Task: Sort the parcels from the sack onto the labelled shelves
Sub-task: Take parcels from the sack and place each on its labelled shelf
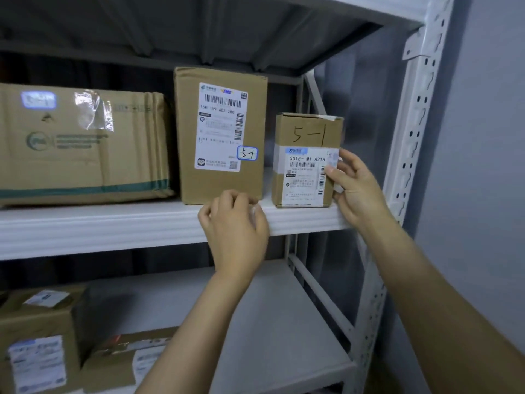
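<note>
A: Which step are we on?

B: Placing, we judge. The small brown cardboard box with "5-1" handwritten on it [306, 160] stands upright on the white metal shelf [113, 226], just beside the tall brown cardboard box with the white shipping label [221, 132], at its three o'clock. That one carries a "5-1" sticker too, so the spot looks right.

A: And our hands?

B: Our right hand [355, 189] grips the small box from its four o'clock, thumb on the front label, fingers round the right side. Our left hand [235, 223] sits at the tall box's six o'clock by the shelf lip, fingers loosely curled, holding nothing that we can see.

A: What does the next move call for?

B: Probably letting go without tipping the box, perhaps after squaring it up. It stands near the shelf's front edge, so a careless release could knock it off. The wide brown cardboard carton with green print [79, 143], at nine o'clock, is well apart.
</note>
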